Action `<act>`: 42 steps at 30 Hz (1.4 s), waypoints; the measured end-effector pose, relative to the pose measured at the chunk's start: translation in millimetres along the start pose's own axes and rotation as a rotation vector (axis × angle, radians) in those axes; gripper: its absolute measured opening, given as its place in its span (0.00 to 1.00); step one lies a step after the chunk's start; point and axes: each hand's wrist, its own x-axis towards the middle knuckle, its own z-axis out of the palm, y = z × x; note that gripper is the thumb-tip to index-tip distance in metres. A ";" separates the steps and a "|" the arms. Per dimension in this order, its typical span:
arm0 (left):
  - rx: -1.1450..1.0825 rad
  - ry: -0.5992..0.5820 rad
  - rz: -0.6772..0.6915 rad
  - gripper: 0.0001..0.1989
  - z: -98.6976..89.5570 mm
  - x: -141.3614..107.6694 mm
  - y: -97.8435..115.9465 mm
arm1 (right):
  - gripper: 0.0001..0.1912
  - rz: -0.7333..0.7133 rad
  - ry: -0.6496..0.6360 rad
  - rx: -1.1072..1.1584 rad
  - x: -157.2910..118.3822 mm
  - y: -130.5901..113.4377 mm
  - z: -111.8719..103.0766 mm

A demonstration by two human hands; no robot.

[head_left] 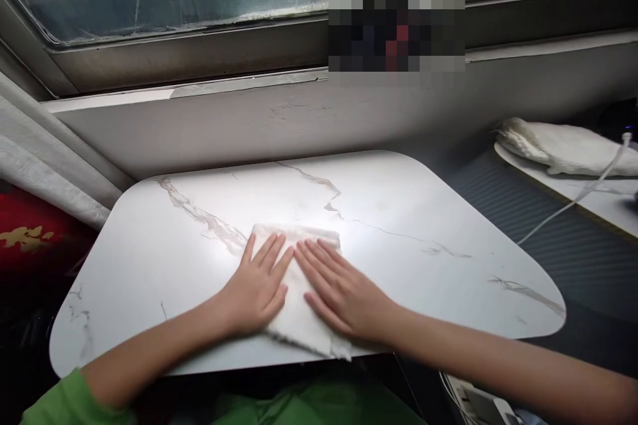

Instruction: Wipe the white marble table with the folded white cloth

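A white cloth (304, 305) lies flat near the front edge of a white, marble-patterned table (399, 212). My left hand (259, 284) rests palm down on the cloth's left part, fingers spread and pointing away from me. On its right part lies my right hand (343, 289), also palm down, with the fingers stretched out and the thumb apart. The fingertips of both hands nearly meet at the middle of the cloth. Its lower corner reaches the table's front edge.
Behind the table are a wall (249, 123) and a window. A light curtain (44, 153) and a red item with gold pattern (30, 232) are at the left. At the right, a white cable (573, 202) runs past a whitish elongated object (573, 146).
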 end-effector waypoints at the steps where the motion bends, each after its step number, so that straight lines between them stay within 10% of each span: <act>1: -0.004 0.011 -0.003 0.29 0.1 -12.3 7.1 | 0.34 -0.036 0.005 0.008 -7.8 -9.0 -3.8; 8: -0.032 0.075 -0.190 0.26 1.7 -17.6 3.2 | 0.33 -0.030 -0.029 0.103 18.2 -22.0 0.2; 17: 0.058 0.143 -0.419 0.26 -12.5 61.2 -154.6 | 0.32 0.071 -0.014 -0.020 189.4 48.4 38.6; 21: 0.099 0.204 -0.469 0.23 -19.8 72.9 -182.7 | 0.28 0.087 0.035 -0.043 223.9 63.9 38.5; 27: 0.099 0.191 -0.454 0.24 -15.4 52.3 -158.3 | 0.29 0.064 0.019 -0.026 200.5 47.4 40.3; 38: 0.167 0.284 -0.275 0.31 15.7 -93.8 -10.6 | 0.33 -0.129 -0.073 0.245 56.7 -83.9 11.0; 42: 0.157 0.296 -0.287 0.32 16.1 -116.0 -0.4 | 0.33 -0.166 -0.140 0.357 56.9 -91.7 3.1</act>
